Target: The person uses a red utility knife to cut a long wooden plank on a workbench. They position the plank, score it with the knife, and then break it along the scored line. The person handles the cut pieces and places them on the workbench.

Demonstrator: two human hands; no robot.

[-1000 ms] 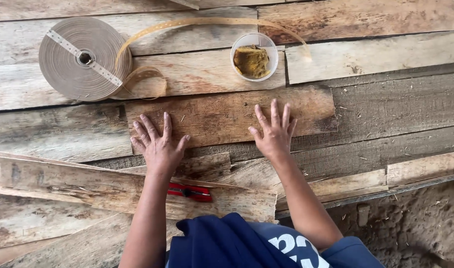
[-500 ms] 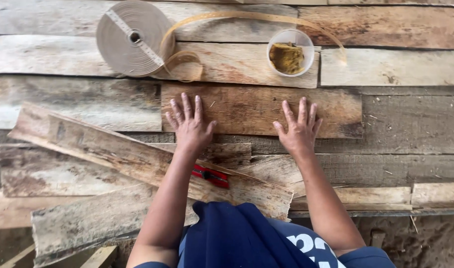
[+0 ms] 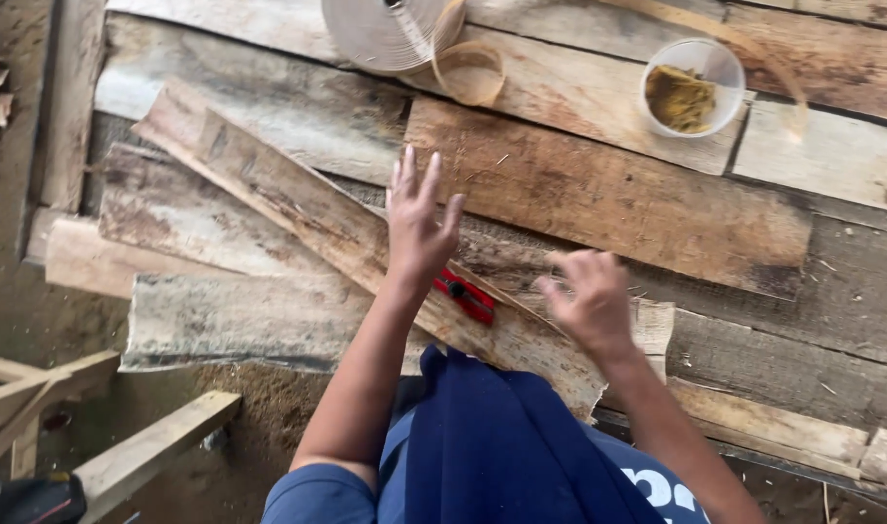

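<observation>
Left hand (image 3: 416,225): open, fingers spread, holding nothing — raised over the long weathered plank (image 3: 298,213).
Right hand (image 3: 589,301): fingers loosely curled, empty.
Red tool (image 3: 466,295): lies on the plank between both hands.
Plank axis: diagonal — upper left to lower right.

Bare forearms; short blue sleeves; dark navy cloth over lap; white marking on garment.

Left hand (image 3: 416,221) raised, fingers spread; right hand (image 3: 587,299) half-curled.
</observation>
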